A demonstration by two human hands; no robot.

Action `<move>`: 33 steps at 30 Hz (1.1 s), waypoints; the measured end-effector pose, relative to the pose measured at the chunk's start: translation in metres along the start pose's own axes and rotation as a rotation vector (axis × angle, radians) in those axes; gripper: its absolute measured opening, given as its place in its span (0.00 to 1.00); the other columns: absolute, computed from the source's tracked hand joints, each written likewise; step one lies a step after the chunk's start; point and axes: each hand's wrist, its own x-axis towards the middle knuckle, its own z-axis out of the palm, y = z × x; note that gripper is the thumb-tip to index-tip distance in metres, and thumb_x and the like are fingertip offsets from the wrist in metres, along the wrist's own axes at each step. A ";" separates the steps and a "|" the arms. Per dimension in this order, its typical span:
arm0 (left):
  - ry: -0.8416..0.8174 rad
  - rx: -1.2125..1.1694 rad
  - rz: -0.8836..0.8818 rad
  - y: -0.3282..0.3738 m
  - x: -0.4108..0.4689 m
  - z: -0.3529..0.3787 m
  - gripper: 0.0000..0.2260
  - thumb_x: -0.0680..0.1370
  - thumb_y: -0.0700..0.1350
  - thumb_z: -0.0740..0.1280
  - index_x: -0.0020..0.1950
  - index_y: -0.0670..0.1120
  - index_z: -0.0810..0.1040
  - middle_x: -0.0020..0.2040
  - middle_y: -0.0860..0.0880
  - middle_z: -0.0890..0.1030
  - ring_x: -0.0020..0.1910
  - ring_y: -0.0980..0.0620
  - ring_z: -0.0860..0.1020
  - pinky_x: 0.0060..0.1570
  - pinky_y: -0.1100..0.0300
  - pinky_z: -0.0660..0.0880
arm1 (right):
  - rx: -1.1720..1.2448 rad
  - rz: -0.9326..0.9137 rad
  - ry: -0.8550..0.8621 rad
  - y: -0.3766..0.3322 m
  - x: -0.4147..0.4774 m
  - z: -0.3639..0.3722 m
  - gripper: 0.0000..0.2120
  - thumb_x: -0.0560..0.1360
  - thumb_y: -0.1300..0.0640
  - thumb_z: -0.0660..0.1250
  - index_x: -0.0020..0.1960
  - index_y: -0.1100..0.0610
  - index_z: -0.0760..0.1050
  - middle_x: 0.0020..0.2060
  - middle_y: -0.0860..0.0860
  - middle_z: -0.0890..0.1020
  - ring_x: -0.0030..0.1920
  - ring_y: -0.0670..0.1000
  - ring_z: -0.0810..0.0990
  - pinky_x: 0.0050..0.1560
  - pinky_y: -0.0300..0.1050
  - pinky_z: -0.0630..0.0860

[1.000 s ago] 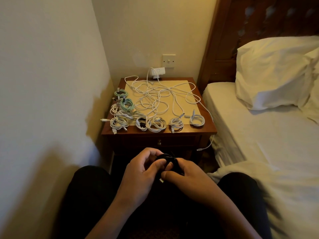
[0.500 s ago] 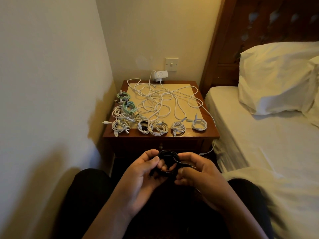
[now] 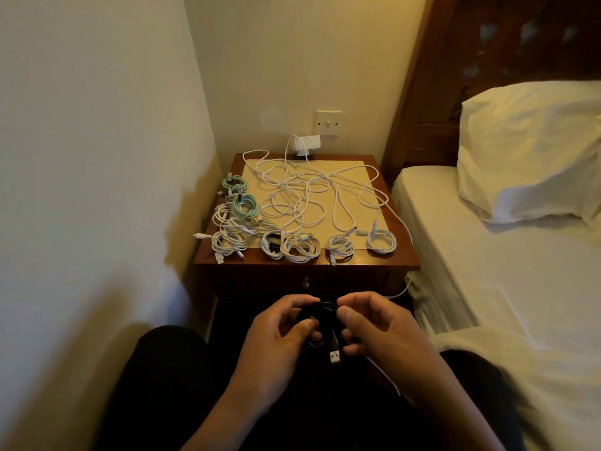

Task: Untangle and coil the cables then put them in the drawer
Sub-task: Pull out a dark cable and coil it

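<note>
A black cable (image 3: 320,315) wound into a small coil sits between both hands over my lap, its USB plug (image 3: 335,356) hanging down. My left hand (image 3: 276,340) grips the coil's left side, and my right hand (image 3: 377,333) pinches its right side. On the bedside table (image 3: 305,266), a loose tangle of white cables (image 3: 309,196) covers the middle. Several coiled white cables (image 3: 299,247) line the front edge, and green coils (image 3: 244,203) lie at the left. The drawer (image 3: 306,281) below the tabletop is closed.
A white charger (image 3: 307,143) sits plugged in at the wall behind the table, under a wall switch (image 3: 328,122). The bed (image 3: 504,271) with a white pillow (image 3: 533,151) is on the right. A wall (image 3: 81,190) runs close on the left. One white cable (image 3: 403,288) hangs off the table's right side.
Both hands have turned the black coil between them, and its USB plug now hangs free below. The camera has tilted down slightly.
</note>
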 end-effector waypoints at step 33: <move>0.066 -0.175 -0.097 0.006 0.000 -0.001 0.13 0.76 0.34 0.72 0.59 0.46 0.79 0.47 0.46 0.87 0.48 0.50 0.87 0.47 0.55 0.84 | 0.235 0.044 0.132 0.006 0.003 0.007 0.11 0.76 0.67 0.72 0.54 0.55 0.84 0.49 0.57 0.88 0.50 0.54 0.87 0.54 0.51 0.80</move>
